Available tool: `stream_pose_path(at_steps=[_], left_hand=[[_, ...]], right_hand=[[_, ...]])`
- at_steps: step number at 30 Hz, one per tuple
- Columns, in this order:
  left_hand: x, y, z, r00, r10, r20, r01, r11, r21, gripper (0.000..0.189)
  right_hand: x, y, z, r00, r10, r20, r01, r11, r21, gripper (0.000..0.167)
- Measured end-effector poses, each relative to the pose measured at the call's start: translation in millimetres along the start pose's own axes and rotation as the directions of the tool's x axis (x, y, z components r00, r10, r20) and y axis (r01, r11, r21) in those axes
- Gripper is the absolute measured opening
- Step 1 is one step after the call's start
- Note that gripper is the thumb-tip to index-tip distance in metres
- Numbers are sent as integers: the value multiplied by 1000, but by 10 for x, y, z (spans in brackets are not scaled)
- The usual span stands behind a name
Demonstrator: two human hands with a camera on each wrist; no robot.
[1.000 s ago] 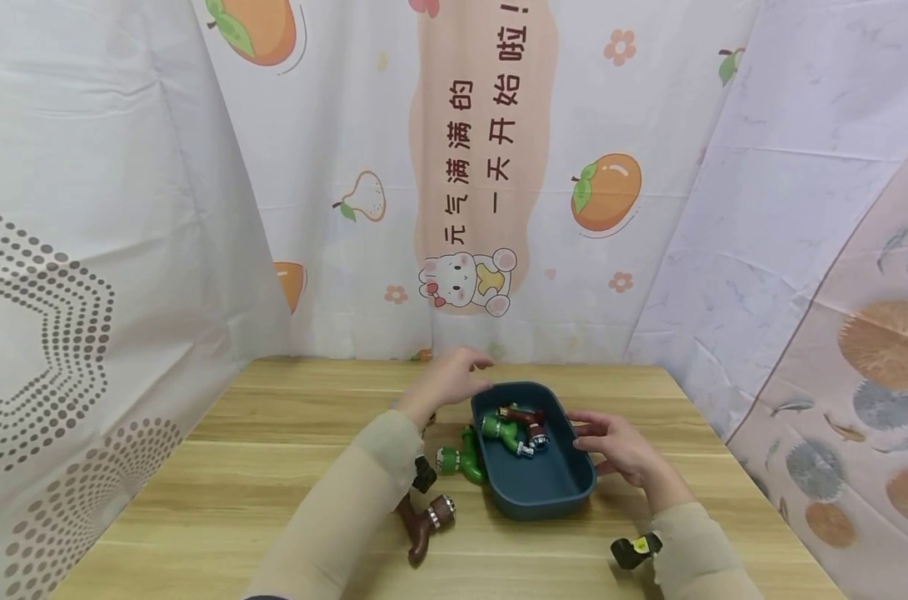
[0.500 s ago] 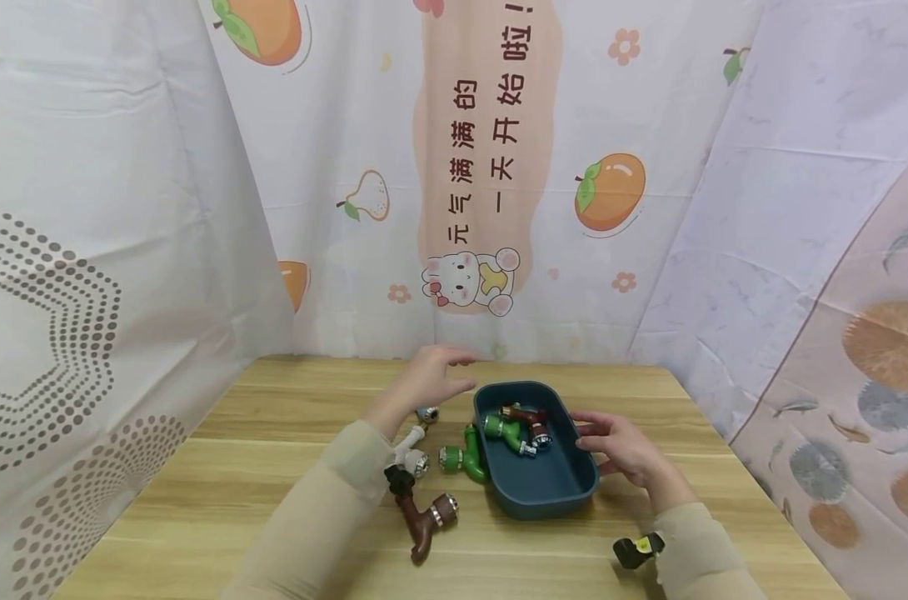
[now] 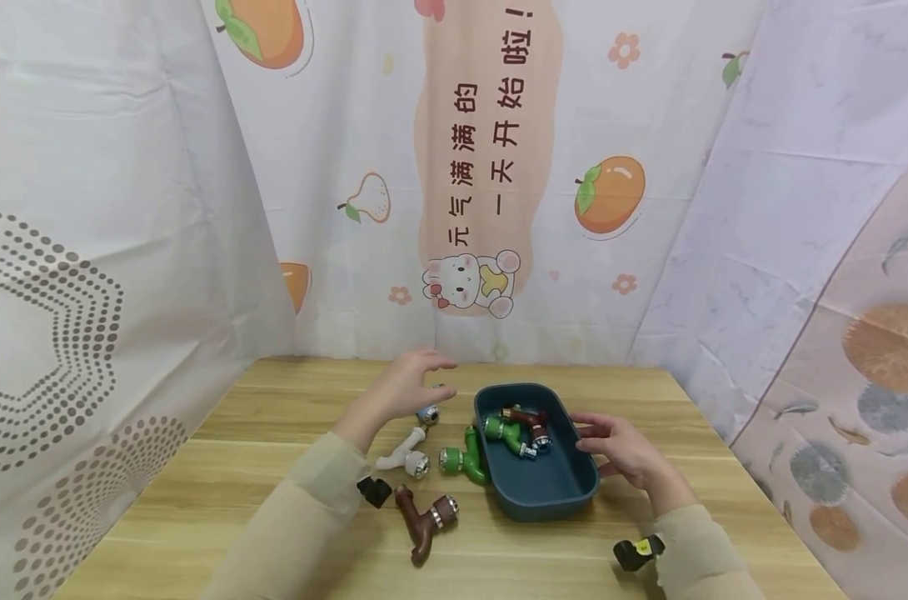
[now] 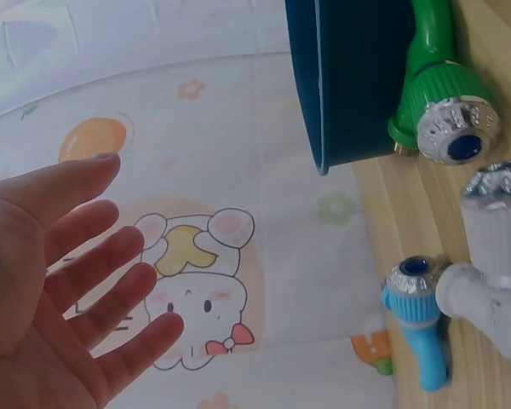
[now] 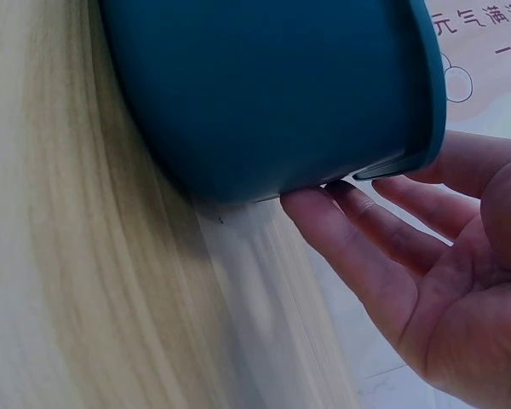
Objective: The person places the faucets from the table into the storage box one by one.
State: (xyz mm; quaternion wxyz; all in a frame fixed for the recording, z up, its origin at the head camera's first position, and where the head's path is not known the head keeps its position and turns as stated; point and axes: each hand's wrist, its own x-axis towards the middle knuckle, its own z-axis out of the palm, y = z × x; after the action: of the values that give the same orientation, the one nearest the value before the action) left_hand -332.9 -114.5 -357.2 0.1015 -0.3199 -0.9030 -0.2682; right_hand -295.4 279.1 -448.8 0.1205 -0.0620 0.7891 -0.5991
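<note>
Bin [image 3: 544,510] could knock the green tap [image 3: 474,459] beside it if the right hand [image 3: 621,450], touching with relaxed fingers, pushes while the left hand [image 3: 404,387] hangs empty

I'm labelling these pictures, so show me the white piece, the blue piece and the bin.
White piece [image 3: 404,454]: head view, branched body.
Blue piece [image 4: 416,308]: left wrist view, ribbed collar.
Bin [image 3: 546,482]: head view, bare inside floor.

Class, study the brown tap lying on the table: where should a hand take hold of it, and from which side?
Probably by the straight stem of the brown tap, from above and slightly left. The tap lies flat, that stretch is slimmer than its cap, and the cap juts right, so a pinch across the stem may avoid it.
</note>
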Motion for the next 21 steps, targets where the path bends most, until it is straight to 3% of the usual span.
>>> stream_pose_path(at_steps=[12,21], left_hand=[[-183,-141,-76,1000,-1,-30,2,1000,22,46],[-312,-200,-138,999,-20,-38,19,1000,-15,46]], right_hand=[[1,-19,1,1000,0,4,0,1000,11,57],[-2,-11,-2,1000,-10,25,9,1000,17,59]])
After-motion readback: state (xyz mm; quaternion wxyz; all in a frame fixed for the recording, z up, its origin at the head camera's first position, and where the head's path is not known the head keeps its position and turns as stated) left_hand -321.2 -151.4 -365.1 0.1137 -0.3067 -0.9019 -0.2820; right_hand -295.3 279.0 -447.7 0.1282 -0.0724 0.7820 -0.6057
